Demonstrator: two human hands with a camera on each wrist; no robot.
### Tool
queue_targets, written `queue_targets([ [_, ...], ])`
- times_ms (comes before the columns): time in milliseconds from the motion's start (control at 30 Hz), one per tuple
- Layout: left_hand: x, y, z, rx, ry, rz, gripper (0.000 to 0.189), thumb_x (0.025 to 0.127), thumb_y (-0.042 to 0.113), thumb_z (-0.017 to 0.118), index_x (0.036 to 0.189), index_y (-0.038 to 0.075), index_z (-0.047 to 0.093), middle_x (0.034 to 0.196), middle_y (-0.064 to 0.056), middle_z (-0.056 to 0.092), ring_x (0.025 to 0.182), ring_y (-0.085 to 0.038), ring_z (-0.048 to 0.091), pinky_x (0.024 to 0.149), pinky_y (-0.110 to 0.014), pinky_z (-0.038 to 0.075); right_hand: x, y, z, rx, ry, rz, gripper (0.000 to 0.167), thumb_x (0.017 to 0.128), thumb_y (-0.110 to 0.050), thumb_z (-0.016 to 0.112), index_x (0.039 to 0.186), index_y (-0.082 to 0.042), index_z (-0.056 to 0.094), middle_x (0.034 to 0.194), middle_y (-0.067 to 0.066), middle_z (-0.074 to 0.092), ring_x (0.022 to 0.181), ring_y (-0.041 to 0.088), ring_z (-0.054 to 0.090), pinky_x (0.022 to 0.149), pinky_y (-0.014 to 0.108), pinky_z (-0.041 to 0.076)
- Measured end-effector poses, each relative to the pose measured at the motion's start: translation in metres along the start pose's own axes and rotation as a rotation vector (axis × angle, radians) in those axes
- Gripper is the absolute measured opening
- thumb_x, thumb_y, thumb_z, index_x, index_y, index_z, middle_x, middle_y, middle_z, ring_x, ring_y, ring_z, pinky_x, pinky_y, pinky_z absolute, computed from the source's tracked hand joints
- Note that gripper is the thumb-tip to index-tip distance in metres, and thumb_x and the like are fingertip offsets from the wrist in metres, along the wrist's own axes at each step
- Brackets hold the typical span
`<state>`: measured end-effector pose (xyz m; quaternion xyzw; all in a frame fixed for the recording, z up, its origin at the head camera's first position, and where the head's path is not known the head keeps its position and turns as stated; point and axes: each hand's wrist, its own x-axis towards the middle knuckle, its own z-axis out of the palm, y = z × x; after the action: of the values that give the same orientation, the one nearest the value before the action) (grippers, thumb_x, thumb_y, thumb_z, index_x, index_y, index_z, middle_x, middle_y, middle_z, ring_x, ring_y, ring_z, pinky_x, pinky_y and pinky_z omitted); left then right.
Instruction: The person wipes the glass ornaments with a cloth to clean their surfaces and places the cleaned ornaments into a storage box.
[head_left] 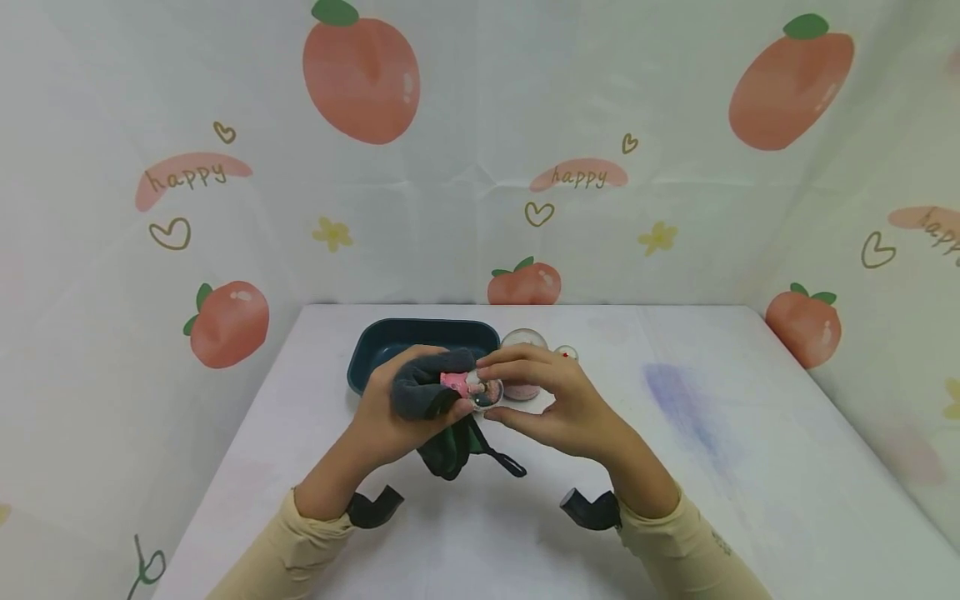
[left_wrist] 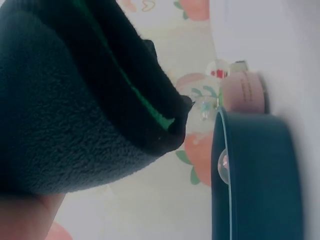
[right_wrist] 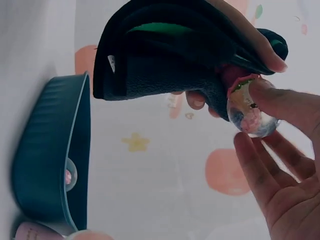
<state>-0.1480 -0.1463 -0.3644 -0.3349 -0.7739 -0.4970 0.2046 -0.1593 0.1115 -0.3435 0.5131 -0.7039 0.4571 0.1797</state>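
A dark blue-green fleece cloth (head_left: pixel 427 387) with black edging and a hanging loop is bunched in my left hand (head_left: pixel 382 421). Wrapped in it is the pink base of a small snow globe (head_left: pixel 483 392), whose clear dome points toward my right hand (head_left: pixel 558 392). The right thumb and fingertips pinch that dome, with figures visible inside it in the right wrist view. In the left wrist view the cloth (left_wrist: pixel 75 110) covers most of the left hand (left_wrist: pixel 30 215) and hides the globe.
Behind the hands stands a dark teal basin (head_left: pixel 356 350), with a clear globe (right_wrist: pixel 71 175) inside it. To its right are a larger snow globe with a pink base (head_left: pixel 522 392) and a small clear ball (head_left: pixel 567 352). A printed curtain backs the white table (head_left: pixel 720 500).
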Motion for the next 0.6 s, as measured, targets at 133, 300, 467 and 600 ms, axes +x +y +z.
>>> queue_targets([
  [133,-0.0009,0.0006,-0.0010,-0.010,-0.010,-0.008,0.063,0.074,0.010,0.097,0.128,0.012,0.066,0.114,-0.002,0.074,0.102,-0.015,0.070,0.087,-0.031,0.061,-0.0006,-0.0002,0.0009,0.033,-0.019,0.032,0.048,0.081,0.009,0.087,0.126,0.000,0.072,0.120,0.015,0.074,0.098,0.020,0.076,0.081,0.029,0.065],
  [300,-0.0015,0.0015,-0.0003,-0.010,-0.027,-0.009,0.062,0.074,0.012,0.098,0.127,0.013,0.066,0.112,-0.001,0.074,0.101,-0.015,0.070,0.087,-0.034,0.062,-0.0016,-0.0030,0.0007,0.026,-0.043,0.155,0.041,0.089,0.004,0.081,0.128,0.002,0.070,0.108,0.009,0.078,0.093,0.016,0.078,0.077,0.030,0.065],
  [467,-0.0007,0.0019,-0.0001,-0.006,-0.018,-0.003,0.061,0.074,0.011,0.098,0.126,0.014,0.066,0.112,0.001,0.074,0.102,-0.015,0.070,0.088,-0.033,0.061,-0.0025,-0.0038,0.0005,-0.007,-0.033,0.205,0.045,0.090,-0.002,0.083,0.132,-0.003,0.068,0.113,0.009,0.079,0.096,0.015,0.078,0.084,0.030,0.064],
  [600,0.0001,0.0020,-0.0010,0.009,0.001,0.012,0.062,0.073,0.011,0.098,0.127,0.013,0.067,0.115,-0.001,0.074,0.104,-0.015,0.070,0.089,-0.031,0.061,-0.0013,-0.0025,0.0008,-0.005,-0.012,0.111,0.059,0.081,-0.004,0.091,0.134,-0.005,0.067,0.130,0.012,0.072,0.115,0.020,0.072,0.099,0.031,0.060],
])
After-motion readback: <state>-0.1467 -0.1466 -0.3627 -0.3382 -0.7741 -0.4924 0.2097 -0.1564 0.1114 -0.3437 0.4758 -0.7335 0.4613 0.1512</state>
